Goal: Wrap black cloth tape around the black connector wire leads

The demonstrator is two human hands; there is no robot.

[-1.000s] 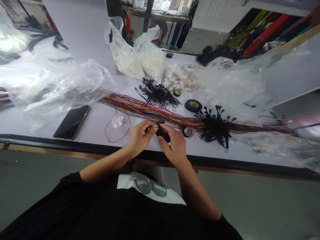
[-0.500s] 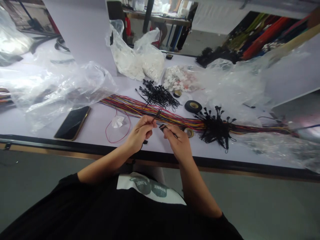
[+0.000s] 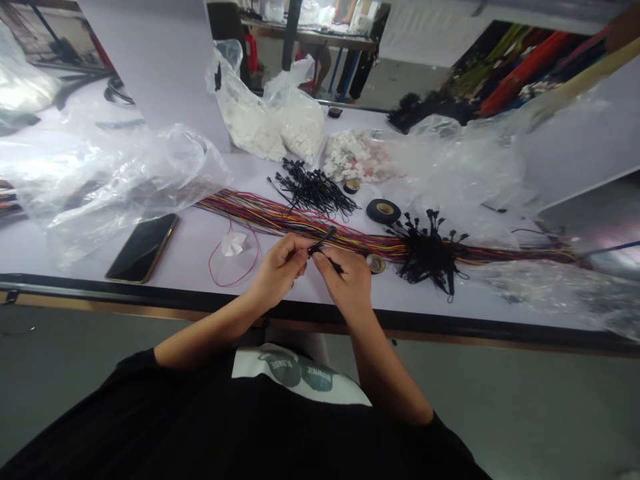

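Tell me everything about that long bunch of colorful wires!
The wire bundle is many thin, plastic-looking strands, red, yellow and dark, stretched across the white table. Clear plastic covers its left part; a black cable pile lies across its right. I can't tell whether the left hand or right hand touches it.

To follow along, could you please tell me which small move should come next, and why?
Perhaps press the thin black piece with the right hand, as the left hand seems to hold its near end and its far end sticks out.
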